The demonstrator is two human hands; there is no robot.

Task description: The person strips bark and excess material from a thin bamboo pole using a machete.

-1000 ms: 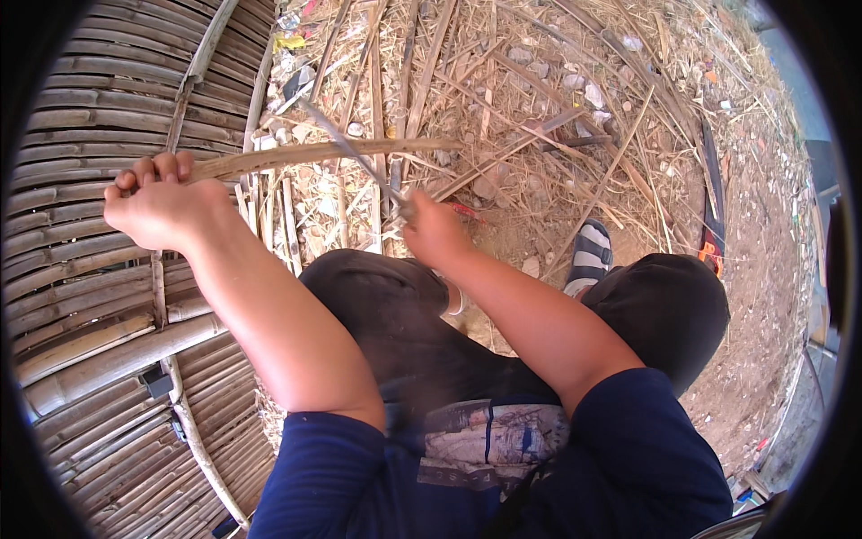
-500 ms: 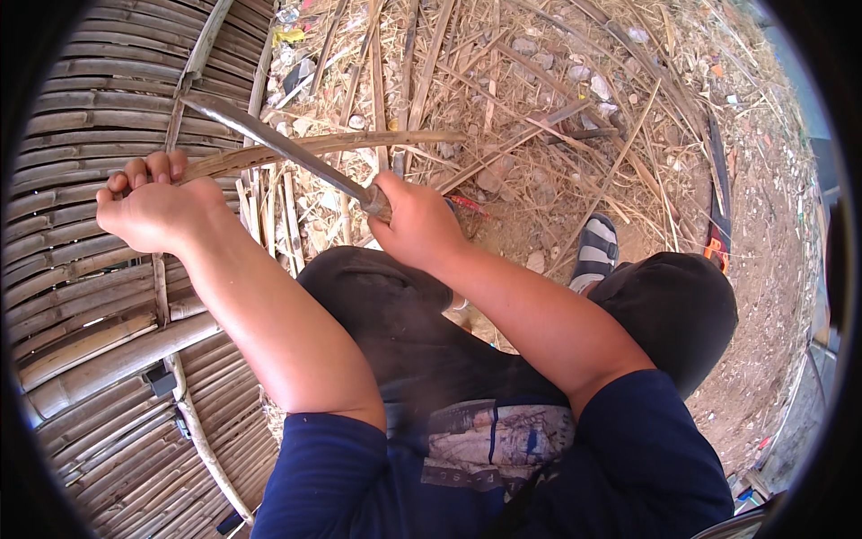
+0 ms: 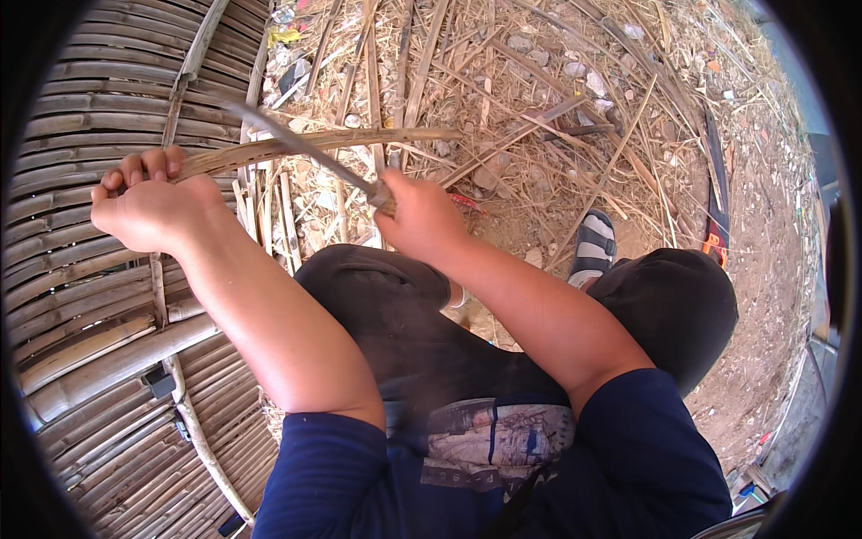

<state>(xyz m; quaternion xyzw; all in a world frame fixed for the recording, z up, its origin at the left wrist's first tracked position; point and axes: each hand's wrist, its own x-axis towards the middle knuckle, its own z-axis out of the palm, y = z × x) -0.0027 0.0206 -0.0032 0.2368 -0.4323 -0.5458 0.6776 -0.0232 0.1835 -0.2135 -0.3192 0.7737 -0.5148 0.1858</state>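
My left hand [image 3: 153, 202] is closed around the near end of a bamboo strip [image 3: 386, 136], which stretches off to the right above the ground. In my right hand [image 3: 422, 216], the fingers wrap the handle of a long-bladed machete [image 3: 328, 162]. Its blade points up and to the left and passes over the strip in view; whether it touches the strip I cannot tell. Toward its tip the blade is blurred.
A slatted bamboo wall [image 3: 81, 189] rises on the left. Split bamboo pieces [image 3: 422, 63], straw and stones litter the ground ahead. At right lies a saw with an orange handle [image 3: 716, 244]. My sandalled foot [image 3: 594, 244] stands beyond my right knee.
The machete blade has swung slightly, its tip shifting right and blurring with motion. My left hand and the bamboo strip have barely moved.
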